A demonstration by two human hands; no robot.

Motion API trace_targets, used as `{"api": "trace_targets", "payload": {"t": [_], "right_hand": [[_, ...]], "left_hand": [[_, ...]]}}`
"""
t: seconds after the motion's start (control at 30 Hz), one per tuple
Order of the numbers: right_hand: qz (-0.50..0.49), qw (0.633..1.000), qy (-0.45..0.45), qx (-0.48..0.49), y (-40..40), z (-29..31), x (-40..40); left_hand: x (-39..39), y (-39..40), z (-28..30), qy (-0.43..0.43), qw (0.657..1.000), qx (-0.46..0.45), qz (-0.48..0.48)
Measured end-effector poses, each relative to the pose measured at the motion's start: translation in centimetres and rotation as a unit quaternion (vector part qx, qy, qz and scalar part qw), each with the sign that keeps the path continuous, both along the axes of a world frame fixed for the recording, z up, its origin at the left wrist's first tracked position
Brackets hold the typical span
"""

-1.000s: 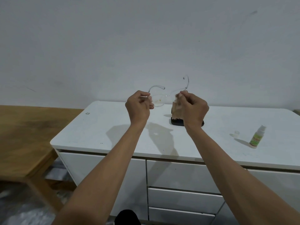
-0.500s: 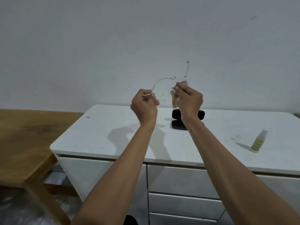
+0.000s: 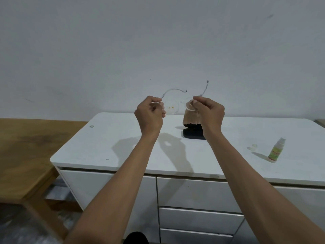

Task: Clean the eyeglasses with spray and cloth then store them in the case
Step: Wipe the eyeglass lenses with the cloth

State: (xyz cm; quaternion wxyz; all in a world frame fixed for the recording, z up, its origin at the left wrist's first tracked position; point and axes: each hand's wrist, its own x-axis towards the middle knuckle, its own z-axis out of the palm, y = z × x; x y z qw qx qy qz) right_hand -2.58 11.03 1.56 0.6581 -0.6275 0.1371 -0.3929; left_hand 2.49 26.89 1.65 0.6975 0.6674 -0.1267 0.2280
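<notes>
Two bare forearms, no sleeves in view. No watch, rings or bands on left hand (image 3: 149, 115) or right hand (image 3: 209, 112). Short nails. Bit of dark clothing (image 3: 135, 238) at bottom edge, btw arms.

eyeglasses (image 3: 171, 107): clear, orange specks on one lens
cloth (image 3: 191, 117): beige-pink
case (image 3: 192, 133): black
spray bottle (image 3: 276, 151): white, green-yellow label
bench (image 3: 105, 147): white
side table (image 3: 26, 155): brown wood
</notes>
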Motion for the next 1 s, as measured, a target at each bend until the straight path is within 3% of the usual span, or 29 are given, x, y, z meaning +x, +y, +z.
{"api": "trace_targets", "payload": {"t": [0.3,0.47,0.7,1.0], "right_hand": [[-0.042,0.995,-0.05,-0.072,0.9,0.3,0.1],[-0.058,0.997,-0.059,-0.001,1.3,0.9,0.9],[0.009,0.995,-0.067,0.071,0.9,1.2,2.0],[0.07,0.997,0.016,-0.004,-0.2,0.0,0.3]], "left_hand": [[-0.1,-0.6,0.4,0.012,0.999,-0.047,-0.006],[-0.4,-1.6,0.1,0.015,0.998,-0.065,0.009],[-0.5,-2.2,0.1,0.009,0.997,-0.075,0.031],[-0.3,-1.4,-0.4,0.046,0.997,-0.061,0.025]]}}
